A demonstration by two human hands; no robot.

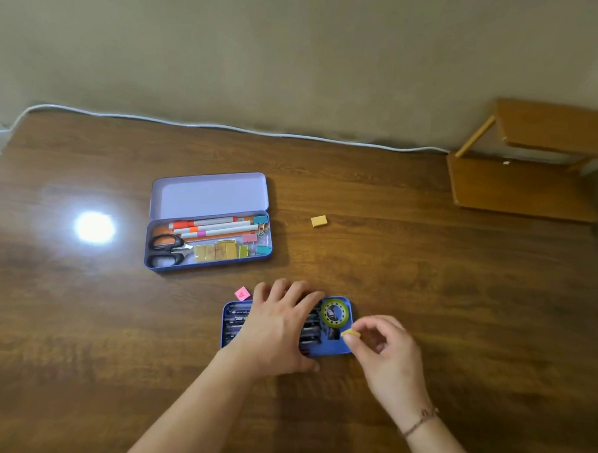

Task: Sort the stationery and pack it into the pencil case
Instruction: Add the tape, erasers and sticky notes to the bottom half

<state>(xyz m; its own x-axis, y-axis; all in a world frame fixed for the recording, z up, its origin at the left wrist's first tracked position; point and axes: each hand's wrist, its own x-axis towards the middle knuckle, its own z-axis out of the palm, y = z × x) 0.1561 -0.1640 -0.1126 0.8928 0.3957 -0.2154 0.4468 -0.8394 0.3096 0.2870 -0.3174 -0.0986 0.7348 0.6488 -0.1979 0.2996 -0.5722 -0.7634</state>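
The yellow eraser [351,334], pinched between thumb and fingertips of the right hand [389,355] just over the right end of the blue pencil case [335,346], looks light, small and slightly rubbery, so a pinch across its short sides should do. The left hand [279,324] lies flat, fingers straight, pressing the dark pens [237,321] in the case.

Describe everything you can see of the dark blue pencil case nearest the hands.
The dark blue pencil case lies open and flat on the wooden table, shallow and seemingly metal. Dark pens fill it lengthwise; a green tape roll sits at its right end. The left hand rests flat across it; the right hand pinches a yellow eraser at its right edge.
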